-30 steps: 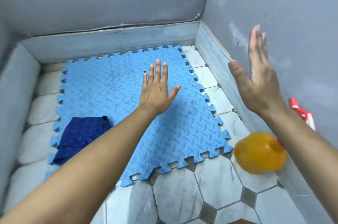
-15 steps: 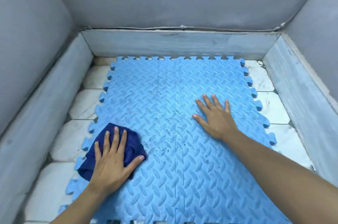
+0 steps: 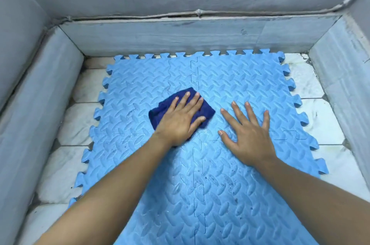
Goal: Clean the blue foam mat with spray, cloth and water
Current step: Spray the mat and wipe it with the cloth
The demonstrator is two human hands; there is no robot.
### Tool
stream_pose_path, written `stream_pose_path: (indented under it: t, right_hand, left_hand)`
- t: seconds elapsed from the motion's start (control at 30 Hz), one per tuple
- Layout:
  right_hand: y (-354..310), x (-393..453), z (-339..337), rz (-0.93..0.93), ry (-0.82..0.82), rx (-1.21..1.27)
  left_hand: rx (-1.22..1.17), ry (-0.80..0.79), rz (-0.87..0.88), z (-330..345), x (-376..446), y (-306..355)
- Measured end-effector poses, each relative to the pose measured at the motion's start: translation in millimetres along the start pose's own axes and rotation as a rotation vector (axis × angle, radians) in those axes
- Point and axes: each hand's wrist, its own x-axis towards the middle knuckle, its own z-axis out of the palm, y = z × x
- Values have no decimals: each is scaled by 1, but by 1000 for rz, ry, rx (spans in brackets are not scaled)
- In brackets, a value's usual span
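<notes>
A dark blue cloth (image 3: 181, 107) is pressed flat onto the blue foam mat (image 3: 200, 184) under the straight fingers of the left hand (image 3: 180, 120). Just beside it, the right hand (image 3: 248, 136) is laid on the mat, fingers spread and released. No writing can be read.

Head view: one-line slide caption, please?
Left hand presses dark blue cloth on blue foam mat; right hand rests flat beside it.
</notes>
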Motion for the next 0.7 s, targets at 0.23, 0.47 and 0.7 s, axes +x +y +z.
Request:
stream_pose_path:
  t: [0.23,0.47,0.7]
  right_hand:
    - [-3,0,-4,10,-7,27]
    - [0,-2,-2,14,8,30]
    - [-2,1,-4,36,8,31]
  left_hand:
    - [-78,133,-663,-23,2,-110]
    - [12,60,-46,19,-66,11]
    - [0,188,-545,-21,50,-105]
